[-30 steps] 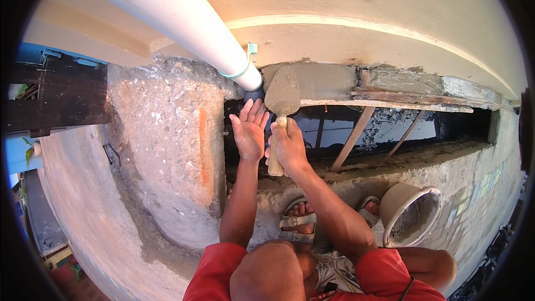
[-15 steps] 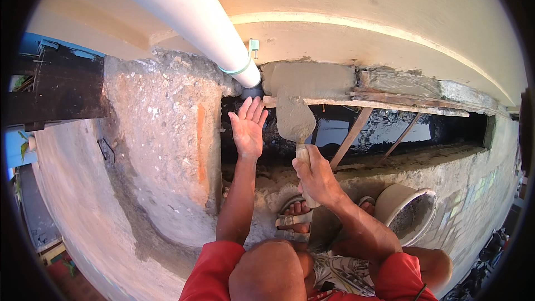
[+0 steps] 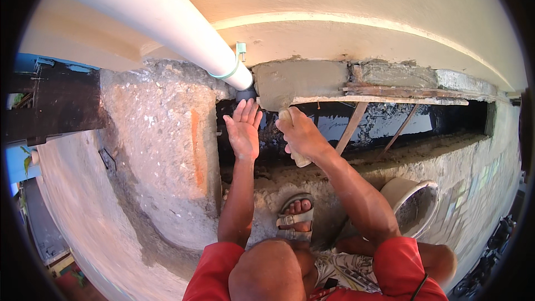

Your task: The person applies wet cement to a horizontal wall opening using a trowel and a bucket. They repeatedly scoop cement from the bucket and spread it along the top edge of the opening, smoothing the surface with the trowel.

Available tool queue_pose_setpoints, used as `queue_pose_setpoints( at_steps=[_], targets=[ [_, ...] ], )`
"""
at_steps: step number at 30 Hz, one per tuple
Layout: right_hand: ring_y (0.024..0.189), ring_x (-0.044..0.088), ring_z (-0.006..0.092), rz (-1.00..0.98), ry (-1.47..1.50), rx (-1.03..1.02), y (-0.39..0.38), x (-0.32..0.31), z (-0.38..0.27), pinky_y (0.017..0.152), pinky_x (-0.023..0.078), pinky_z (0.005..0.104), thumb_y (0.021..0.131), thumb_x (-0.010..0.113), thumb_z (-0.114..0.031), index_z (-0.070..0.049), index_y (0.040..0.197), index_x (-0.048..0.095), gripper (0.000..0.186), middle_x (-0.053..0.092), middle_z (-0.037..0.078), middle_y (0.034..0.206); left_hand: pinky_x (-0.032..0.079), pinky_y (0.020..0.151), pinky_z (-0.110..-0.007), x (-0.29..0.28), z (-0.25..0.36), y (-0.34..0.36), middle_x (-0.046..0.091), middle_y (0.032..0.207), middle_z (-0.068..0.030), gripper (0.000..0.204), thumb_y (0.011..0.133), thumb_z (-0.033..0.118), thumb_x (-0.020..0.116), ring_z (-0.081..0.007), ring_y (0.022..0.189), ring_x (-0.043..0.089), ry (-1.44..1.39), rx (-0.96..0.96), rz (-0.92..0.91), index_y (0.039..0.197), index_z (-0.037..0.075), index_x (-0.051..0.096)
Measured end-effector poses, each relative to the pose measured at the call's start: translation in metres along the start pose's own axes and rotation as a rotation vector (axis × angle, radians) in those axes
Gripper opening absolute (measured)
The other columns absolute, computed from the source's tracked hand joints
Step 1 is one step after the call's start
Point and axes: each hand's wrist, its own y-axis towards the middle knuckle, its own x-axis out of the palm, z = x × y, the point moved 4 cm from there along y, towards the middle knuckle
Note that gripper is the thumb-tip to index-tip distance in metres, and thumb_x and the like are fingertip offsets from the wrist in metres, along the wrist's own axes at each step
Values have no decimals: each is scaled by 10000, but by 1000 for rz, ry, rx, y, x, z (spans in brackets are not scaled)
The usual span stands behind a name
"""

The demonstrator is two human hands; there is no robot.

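Observation:
My right hand (image 3: 306, 136) is closed around the wooden handle of a trowel (image 3: 275, 95). Its mortar-coated blade lies against the left end of a smooth band of wet grey mortar (image 3: 320, 77) at the foot of the wall, and blade and mortar are hard to tell apart. Open and palm up, my left hand (image 3: 243, 135) is just left of the blade, over the dark trench, holding nothing. Its fingertips are close below the dark end of a white pipe (image 3: 184, 30). A wooden strip (image 3: 329, 99) runs along the mortar's lower edge.
Thin wooden props (image 3: 352, 125) slant across the trench (image 3: 457, 120), where dark water shows. A bucket (image 3: 412, 203) with grey mix stands by my right arm. Rough concrete (image 3: 167, 134) lies left of the trench. My sandalled foot (image 3: 295, 212) is at its near edge.
My right hand has moved the trowel up and slightly left, bringing its blade from over the trench onto the mortar band. My left hand stays open beside it. The view has shifted slightly.

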Motion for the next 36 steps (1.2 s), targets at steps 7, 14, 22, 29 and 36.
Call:
queue_pose_setpoints(
  at_steps=[7,14,22,29,36],
  targets=[
    [530,630,209,105,78,33,-16,-38,33,439,505,342,974,525,-272,53,1107,470,355,576,111,735,286,1160,-487,-2,-2,1,405,1506,-185,782,994,647,307,-309,1398,386,-20,-13,-36,1456,22,392],
    [503,547,146,198,284,90,-32,-55,52,403,471,315,989,522,-301,-41,1093,461,287,502,57,750,289,1154,-475,-1,-1,1,408,1512,-175,764,998,640,311,-310,1401,387,25,6,-69,1455,36,412],
    [505,534,134,269,438,120,-62,-38,75,409,469,307,1013,499,-302,-55,1098,434,269,495,44,749,273,1168,-492,0,-4,2,384,1522,-198,762,1005,622,315,-324,1412,369,6,-1,-51,1449,10,410],
    [506,549,142,317,356,40,-97,-8,90,450,486,300,1022,483,-304,15,1132,416,344,506,69,777,274,1169,-500,-1,1,0,373,1525,-205,759,1007,613,318,-340,1414,357,8,1,-20,1442,-3,408],
    [518,572,143,402,492,-71,-45,3,71,447,490,306,1012,484,-306,36,1192,421,392,523,85,770,297,1161,-478,-1,-3,3,376,1527,-199,733,1016,601,312,-318,1426,349,14,-7,-63,1439,13,423]
  ],
)
